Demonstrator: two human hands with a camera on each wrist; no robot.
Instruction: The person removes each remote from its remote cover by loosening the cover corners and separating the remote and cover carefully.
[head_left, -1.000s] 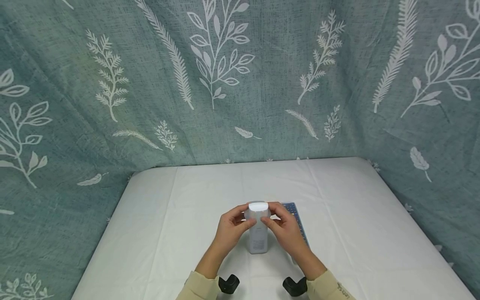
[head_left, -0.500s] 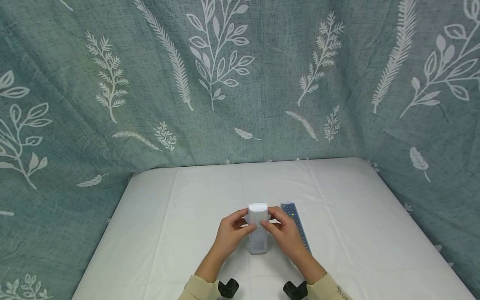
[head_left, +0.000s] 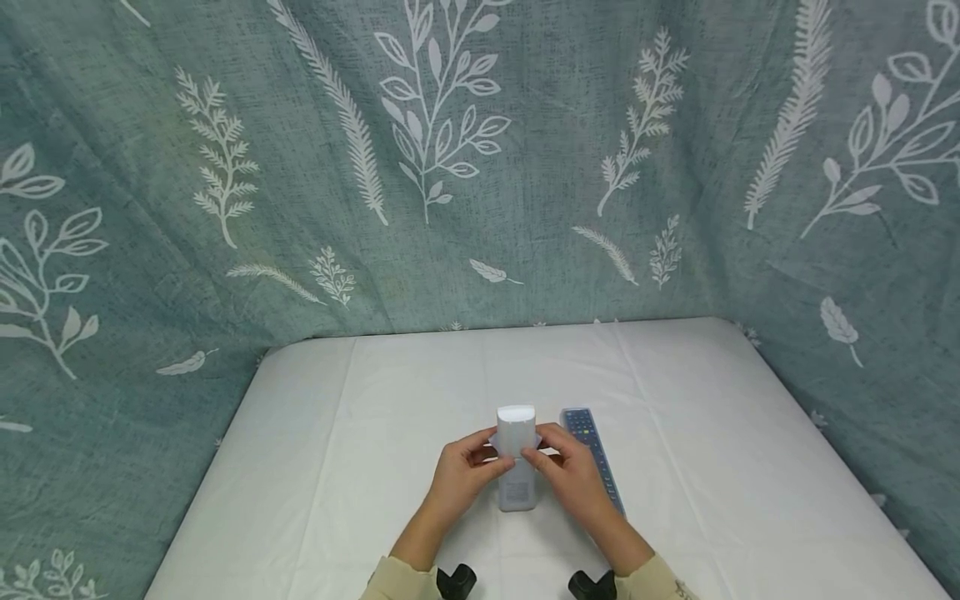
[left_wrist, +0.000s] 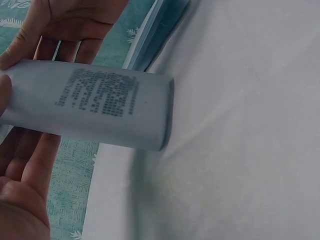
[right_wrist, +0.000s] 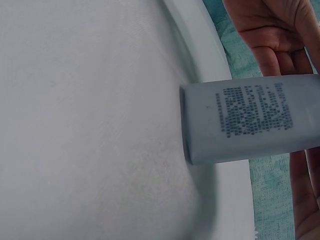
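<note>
A pale grey-white remote control (head_left: 517, 487) is held nearly upright over the table, its back facing me. Small dark print covers its lower part, and a seam crosses its middle. My left hand (head_left: 463, 468) grips its left edge, thumb on the back and fingers behind. From the other side my right hand (head_left: 567, 467) pinches it the same way, with the thumb tips close together near the seam. A pale flap-like edge shows at both sides behind the remote. In the left wrist view the printed end of the remote (left_wrist: 100, 100) points over the white cloth. Its front is hidden.
A blue remote control with rows of buttons (head_left: 592, 450) lies to the right, partly covered by the right forearm. White cloth (head_left: 390, 392) covers the table. A green leaf-patterned curtain (head_left: 540, 167) hangs behind it. Black wrist pieces (head_left: 456, 582) sit by both sleeves.
Both thumbs and hands have slid slightly down along the back of the remote control, towards its printed end. The remote itself stays almost in place, and the blue one has not moved.
</note>
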